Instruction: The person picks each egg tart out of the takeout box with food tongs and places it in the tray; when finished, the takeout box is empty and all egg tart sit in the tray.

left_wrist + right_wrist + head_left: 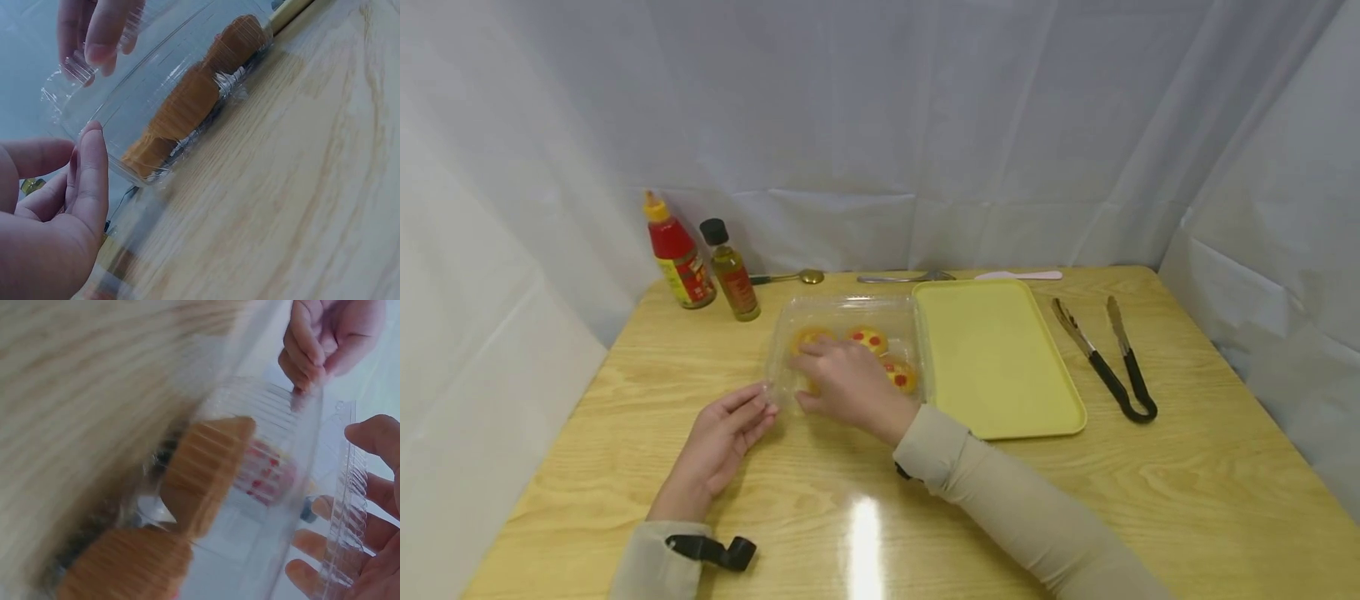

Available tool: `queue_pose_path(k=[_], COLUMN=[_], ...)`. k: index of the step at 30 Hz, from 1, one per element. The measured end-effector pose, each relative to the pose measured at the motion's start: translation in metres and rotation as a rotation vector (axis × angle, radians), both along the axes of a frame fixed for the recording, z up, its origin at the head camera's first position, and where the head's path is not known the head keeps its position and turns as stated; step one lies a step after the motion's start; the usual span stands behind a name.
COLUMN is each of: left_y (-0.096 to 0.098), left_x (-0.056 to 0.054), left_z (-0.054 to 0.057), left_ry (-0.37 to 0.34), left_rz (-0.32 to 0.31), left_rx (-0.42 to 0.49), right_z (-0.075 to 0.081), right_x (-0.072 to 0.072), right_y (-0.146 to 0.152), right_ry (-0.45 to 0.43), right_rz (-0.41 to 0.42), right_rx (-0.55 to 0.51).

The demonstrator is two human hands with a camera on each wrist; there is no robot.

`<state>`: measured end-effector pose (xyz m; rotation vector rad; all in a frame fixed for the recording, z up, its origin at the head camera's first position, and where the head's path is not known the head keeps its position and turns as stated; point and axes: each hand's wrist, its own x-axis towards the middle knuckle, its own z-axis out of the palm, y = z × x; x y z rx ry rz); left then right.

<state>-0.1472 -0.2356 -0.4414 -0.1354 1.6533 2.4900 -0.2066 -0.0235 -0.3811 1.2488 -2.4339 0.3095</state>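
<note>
Carefully: your left hand (pixel 724 437) pinches the clear container (pixel 891 312) at mid-frame by its lower-left corner; your right hand (pixel 853 383) grips the lid (pixel 350 478) edge. Should the left pinch slip, lifting could jerk everything and tumble the small pizzas (pixel 868 338).

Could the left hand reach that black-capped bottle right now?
Probably yes: bare tabletop lies between the left hand and the black-capped bottle, though that hand seems to pinch the clear plastic container.
</note>
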Motion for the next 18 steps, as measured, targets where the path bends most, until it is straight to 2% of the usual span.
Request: queue_pose_path(k=[4,8,13,18], left_y=[-0.001,-0.001,0.000,-0.001], left_x=[-0.001,-0.001,-0.001,0.000], left_z=[-0.001,-0.001,0.000,0.001], left_ry=[0.010,0.022,0.005,-0.007], left_rz=[-0.002,-0.007,-0.002,-0.004], left_rx=[0.010,0.019,0.025,0.031], right_z=[0.007,0.017,0.033,0.046], right_x=[-0.003,-0.005,-0.008,-0.013], right_y=[0.005,0.013,0.026,0.041], right_ry=[0.031,0.015,-0.025,-0.001], right_rz=[0.023,0.033,0.031,0.029], right_rx=[-0.058,-0.093,-0.117,-0.140])
